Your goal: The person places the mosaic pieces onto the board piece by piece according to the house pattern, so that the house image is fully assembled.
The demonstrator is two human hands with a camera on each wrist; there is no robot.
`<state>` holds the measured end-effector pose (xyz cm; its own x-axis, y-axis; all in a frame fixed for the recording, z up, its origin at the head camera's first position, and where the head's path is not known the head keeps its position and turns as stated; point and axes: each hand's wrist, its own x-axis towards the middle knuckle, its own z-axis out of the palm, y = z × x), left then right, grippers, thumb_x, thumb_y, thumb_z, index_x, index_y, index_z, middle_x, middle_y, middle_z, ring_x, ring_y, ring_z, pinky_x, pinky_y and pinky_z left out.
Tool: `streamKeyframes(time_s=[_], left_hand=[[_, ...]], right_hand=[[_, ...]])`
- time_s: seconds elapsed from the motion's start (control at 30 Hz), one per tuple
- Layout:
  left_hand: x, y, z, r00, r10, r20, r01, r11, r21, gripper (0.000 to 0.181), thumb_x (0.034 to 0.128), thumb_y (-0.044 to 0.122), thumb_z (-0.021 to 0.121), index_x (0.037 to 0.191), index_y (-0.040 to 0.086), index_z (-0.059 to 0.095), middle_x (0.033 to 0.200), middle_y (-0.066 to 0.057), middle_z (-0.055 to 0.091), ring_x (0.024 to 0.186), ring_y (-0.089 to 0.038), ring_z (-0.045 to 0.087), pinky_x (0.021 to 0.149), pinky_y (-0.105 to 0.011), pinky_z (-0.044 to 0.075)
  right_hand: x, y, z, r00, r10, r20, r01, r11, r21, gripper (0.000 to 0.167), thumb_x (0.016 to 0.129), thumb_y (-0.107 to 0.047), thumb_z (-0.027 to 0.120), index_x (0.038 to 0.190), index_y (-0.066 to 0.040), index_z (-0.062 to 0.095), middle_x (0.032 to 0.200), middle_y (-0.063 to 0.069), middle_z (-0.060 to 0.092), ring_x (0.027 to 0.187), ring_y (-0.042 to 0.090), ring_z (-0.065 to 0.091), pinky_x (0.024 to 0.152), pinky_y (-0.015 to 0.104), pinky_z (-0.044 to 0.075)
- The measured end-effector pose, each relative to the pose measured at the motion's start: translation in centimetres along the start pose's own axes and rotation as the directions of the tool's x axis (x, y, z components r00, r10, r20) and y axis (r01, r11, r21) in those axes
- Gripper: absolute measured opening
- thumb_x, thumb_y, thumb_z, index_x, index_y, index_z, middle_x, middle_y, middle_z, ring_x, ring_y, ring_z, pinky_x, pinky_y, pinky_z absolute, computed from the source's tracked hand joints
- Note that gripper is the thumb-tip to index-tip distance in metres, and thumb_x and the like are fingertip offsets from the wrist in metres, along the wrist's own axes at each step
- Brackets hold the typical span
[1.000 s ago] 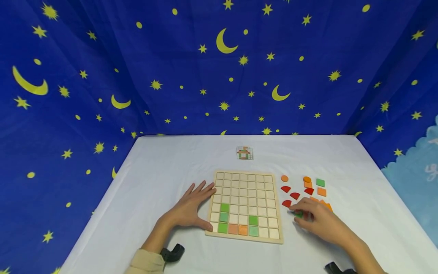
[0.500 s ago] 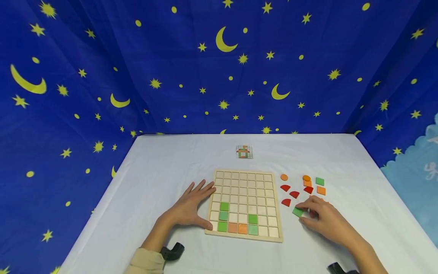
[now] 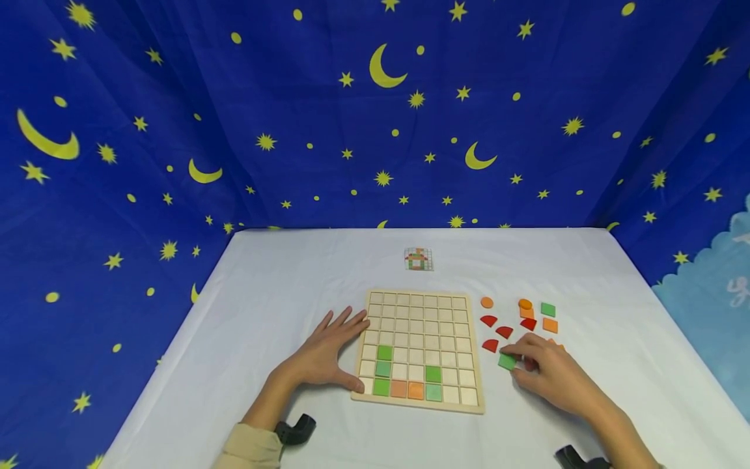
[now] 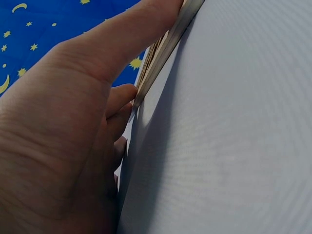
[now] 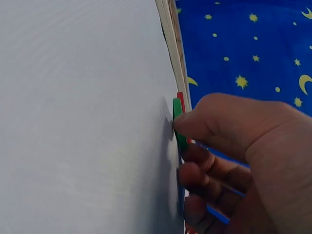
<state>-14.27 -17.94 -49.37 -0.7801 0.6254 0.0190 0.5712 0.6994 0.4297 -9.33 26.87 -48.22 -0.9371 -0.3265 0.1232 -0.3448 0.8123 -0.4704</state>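
Right hand: thumb and fingers pinch a flat green square tile, which sits to the right of the wooden board, near a red quarter-circle piece (whether it clears the surface, I cannot tell). Left hand: fingers extended and spread, grasping nothing, touching the board's left edge, thumb at its near corner. Board is pale, framed, divided into square cells, some holding green tiles and orange tiles. Surface is white, faintly wrinkled.
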Motion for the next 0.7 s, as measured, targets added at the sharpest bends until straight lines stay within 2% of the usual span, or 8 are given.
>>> streamKeyframes(time_s=[0.2, 0.47, 0.7], left_hand=[[0.0, -0.1, 0.1, 1.0, 0.007, -0.006, -0.007, 1.0, 0.002, 0.122, 0.0551, 0.081, 0.07, 0.153, 0.019, 0.029, 0.16, 0.005, 0.015, 0.146, -0.024, 0.006, 0.115, -0.048, -0.001], [0.0, -0.1, 0.0, 1.0, 0.006, -0.007, -0.006, 1.0, 0.006, 0.122, 0.0551, 0.081, 0.069, 0.153, 0.02, 0.029, 0.16, 0.006, 0.015, 0.146, -0.023, 0.005, 0.116, -0.048, -0.002], [0.0, 0.0, -0.1, 1.0, 0.004, 0.002, -0.004, 1.0, -0.005, 0.123, 0.0548, 0.08, 0.07, 0.153, 0.018, 0.029, 0.16, 0.006, 0.015, 0.146, -0.023, 0.005, 0.115, -0.048, -0.002]], right_hand=[[0.5, -0.4, 0.0, 0.999, -0.011, 0.034, 0.01, 1.0, 0.023, 0.033, 0.078, -0.014, 0.076, 0.105, -0.031, 0.072, 0.088, -0.014, 0.054, 0.075, 0.005, 0.049, 0.064, 0.024, 0.036], [1.3, -1.0, 0.1, 0.997, 0.004, 0.074, -0.01, 0.996, 0.084, 0.03, 0.078, -0.016, 0.076, 0.106, -0.027, 0.073, 0.092, -0.015, 0.057, 0.079, 0.008, 0.051, 0.064, 0.021, 0.044], [2.0, -1.3, 0.5, 0.995, -0.074, 0.067, 0.065, 0.991, 0.12, 0.03, 0.078, -0.011, 0.075, 0.105, -0.023, 0.074, 0.092, -0.014, 0.057, 0.073, 0.007, 0.05, 0.058, 0.02, 0.042]])
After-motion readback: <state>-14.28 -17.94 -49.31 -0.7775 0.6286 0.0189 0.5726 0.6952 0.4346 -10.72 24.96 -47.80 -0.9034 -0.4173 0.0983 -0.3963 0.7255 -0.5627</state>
